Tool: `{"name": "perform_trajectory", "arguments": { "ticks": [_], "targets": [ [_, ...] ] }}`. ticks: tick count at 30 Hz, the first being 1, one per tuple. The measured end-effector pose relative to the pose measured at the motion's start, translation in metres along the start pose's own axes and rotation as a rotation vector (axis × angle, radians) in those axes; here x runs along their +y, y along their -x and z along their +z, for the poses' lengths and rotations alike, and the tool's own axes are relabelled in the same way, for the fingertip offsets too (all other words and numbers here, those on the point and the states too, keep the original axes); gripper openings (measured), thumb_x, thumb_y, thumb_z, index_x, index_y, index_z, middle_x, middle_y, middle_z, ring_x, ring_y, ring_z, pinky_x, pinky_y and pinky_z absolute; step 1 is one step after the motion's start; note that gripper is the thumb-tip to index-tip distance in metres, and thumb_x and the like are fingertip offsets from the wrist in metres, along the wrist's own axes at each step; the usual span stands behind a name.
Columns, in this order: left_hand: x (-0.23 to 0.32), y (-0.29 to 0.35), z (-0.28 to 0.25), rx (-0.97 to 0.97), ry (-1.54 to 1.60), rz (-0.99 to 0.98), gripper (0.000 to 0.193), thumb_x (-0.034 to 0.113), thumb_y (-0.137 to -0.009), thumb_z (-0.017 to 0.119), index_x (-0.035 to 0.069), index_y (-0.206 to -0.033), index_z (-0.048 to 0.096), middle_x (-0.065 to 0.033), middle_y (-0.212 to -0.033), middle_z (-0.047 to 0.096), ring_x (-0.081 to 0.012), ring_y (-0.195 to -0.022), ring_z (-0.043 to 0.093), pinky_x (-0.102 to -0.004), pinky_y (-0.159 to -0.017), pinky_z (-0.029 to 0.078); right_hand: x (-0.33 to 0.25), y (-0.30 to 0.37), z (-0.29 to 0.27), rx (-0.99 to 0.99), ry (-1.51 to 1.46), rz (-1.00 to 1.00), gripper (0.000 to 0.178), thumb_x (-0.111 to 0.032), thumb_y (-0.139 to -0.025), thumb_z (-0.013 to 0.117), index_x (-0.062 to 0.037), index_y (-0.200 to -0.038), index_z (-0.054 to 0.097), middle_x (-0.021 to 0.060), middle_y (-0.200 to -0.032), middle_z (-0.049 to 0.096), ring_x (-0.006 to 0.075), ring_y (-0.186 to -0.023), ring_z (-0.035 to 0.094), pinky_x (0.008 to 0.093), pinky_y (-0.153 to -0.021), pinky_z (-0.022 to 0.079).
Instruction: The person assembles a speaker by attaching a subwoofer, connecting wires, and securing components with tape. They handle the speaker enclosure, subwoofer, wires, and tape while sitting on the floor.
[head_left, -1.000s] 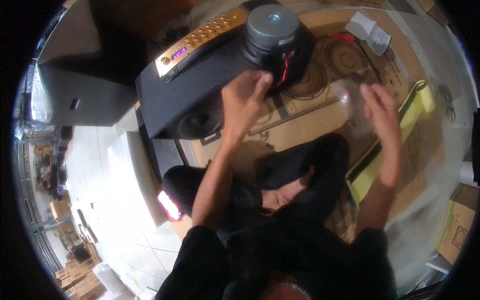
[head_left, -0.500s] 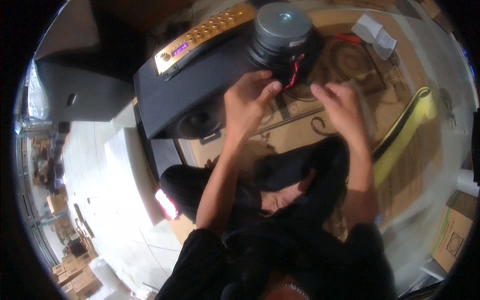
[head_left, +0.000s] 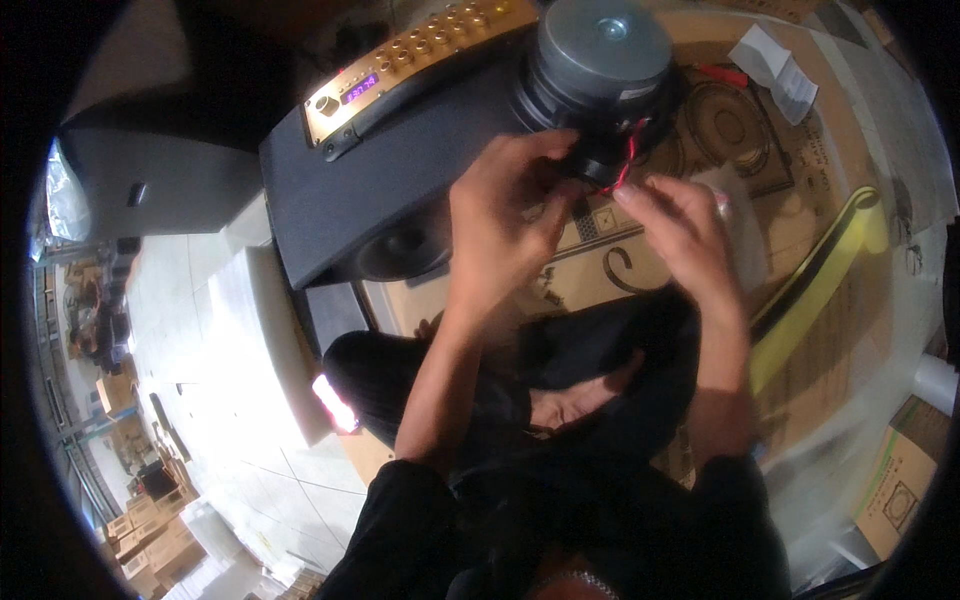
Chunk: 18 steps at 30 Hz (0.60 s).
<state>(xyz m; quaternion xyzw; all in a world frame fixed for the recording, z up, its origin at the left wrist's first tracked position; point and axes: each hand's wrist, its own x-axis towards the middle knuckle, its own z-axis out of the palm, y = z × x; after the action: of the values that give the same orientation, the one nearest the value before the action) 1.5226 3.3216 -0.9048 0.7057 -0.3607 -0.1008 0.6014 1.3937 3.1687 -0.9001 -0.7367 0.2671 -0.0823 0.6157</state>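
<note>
Where grey speaker magnet [head_left: 600,55] meets black cabinet [head_left: 400,170]: left hand [head_left: 500,215] and right hand [head_left: 675,225], both pinching red wire [head_left: 628,160].

A small purple-lit display [head_left: 360,88] sits in the gold control panel [head_left: 400,62]; a brown cardboard box [head_left: 897,490] stands at lower right.

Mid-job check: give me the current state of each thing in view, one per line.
Left hand: raised, fingers curled at the speaker driver's base.
Right hand: fingertips pinching at the red wire.
Red wire: hanging loose from the driver.
Speaker driver: magnet side up, resting at the cabinet's edge.
Black speaker cabinet: lying tilted on the cardboard.
Gold control panel: display lit purple.
</note>
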Motion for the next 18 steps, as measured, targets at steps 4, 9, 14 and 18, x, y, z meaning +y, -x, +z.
{"name": "perform_trajectory", "arguments": {
  "ticks": [4, 9, 14, 18],
  "targets": [
    [0.001, -0.004, 0.001, -0.007, -0.221, 0.164, 0.019, 0.005, -0.091, 0.073, -0.006, -0.107, 0.071, -0.0157, -0.1, 0.074, -0.0185, -0.078, 0.07, -0.0329, -0.075, 0.055, 0.005, 0.0, 0.005, 0.074, -0.011, -0.06, 0.035, -0.035, -0.098, 0.066, -0.0038, -0.083, 0.07, -0.0044, -0.065, 0.055, 0.0055, -0.062, 0.048, 0.026, -0.058, 0.037],
    [-0.004, -0.012, 0.002, 0.251, 0.014, -0.267, 0.024, 0.011, -0.091, 0.075, -0.006, -0.107, 0.07, -0.0127, -0.089, 0.073, -0.0167, -0.075, 0.066, -0.0314, -0.073, 0.054, 0.007, -0.005, 0.008, -0.068, -0.059, 0.004, 0.033, -0.035, -0.101, 0.063, -0.0042, -0.09, 0.069, -0.0032, -0.063, 0.056, 0.0051, -0.058, 0.05, 0.0242, -0.055, 0.039],
    [-0.004, -0.032, -0.022, 0.189, -0.026, -0.168, 0.019, 0.01, -0.092, 0.072, -0.005, -0.104, 0.07, -0.0088, -0.085, 0.073, -0.0105, -0.075, 0.063, -0.026, -0.07, 0.052, -0.004, -0.014, 0.011, -0.205, -0.134, 0.08, 0.036, -0.038, -0.104, 0.057, -0.0054, -0.094, 0.068, -0.003, -0.06, 0.055, 0.0045, -0.053, 0.049, 0.0224, -0.05, 0.038],
    [-0.006, -0.053, -0.044, 0.042, -0.215, -0.13, 0.025, 0.021, -0.097, 0.069, -0.001, -0.106, 0.073, -0.0089, -0.088, 0.073, -0.0137, -0.079, 0.067, -0.0293, -0.073, 0.052, -0.013, -0.019, 0.018, -0.214, -0.198, 0.125, 0.038, -0.039, -0.105, 0.056, -0.006, -0.092, 0.067, -0.0025, -0.06, 0.057, 0.0044, -0.053, 0.048, 0.0226, -0.05, 0.037]
  ]
}}
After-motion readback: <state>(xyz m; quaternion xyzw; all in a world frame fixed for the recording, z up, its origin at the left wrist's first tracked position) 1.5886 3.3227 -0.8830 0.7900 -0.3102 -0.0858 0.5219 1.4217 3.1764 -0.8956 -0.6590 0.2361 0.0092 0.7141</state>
